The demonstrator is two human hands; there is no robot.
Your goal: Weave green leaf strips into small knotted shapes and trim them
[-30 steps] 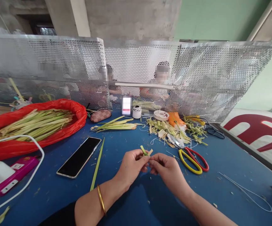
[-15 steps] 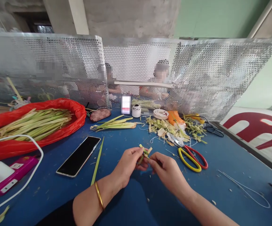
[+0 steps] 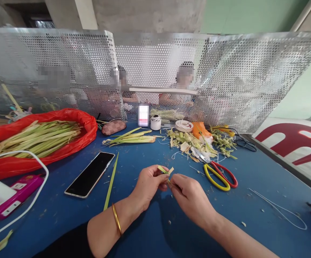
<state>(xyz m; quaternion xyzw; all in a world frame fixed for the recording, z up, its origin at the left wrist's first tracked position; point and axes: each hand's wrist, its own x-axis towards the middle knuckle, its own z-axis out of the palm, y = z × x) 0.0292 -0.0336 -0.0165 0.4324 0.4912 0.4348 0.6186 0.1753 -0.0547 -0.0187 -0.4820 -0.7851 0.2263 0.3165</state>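
Note:
My left hand (image 3: 151, 184) pinches a small folded piece of green and pale plant leaf (image 3: 163, 170) between thumb and fingers, above the middle of the blue table. Close against it, my right hand (image 3: 189, 193) has its fingers curled on the lower end of the same leaf piece. The fingertips hide most of that end. Scissors (image 3: 217, 173) with one red and one yellow handle loop lie to the right of my hands. Left of my left wrist rests a long narrow green leaf strip (image 3: 111, 181).
A red bag (image 3: 89, 127) of long leaves and a phone (image 3: 90, 175) lie at the left, near a purple power strip (image 3: 29, 190). Stalks (image 3: 136, 139), scraps (image 3: 185, 143) and a tape roll (image 3: 183, 125) lie behind my hands. A perforated metal screen (image 3: 150, 64) stands beyond, people behind it.
My right hand has turned over, its back now more upward, and its fingers have curled in closer. My left fingers have closed further round the leaf piece. The view has tilted slightly down.

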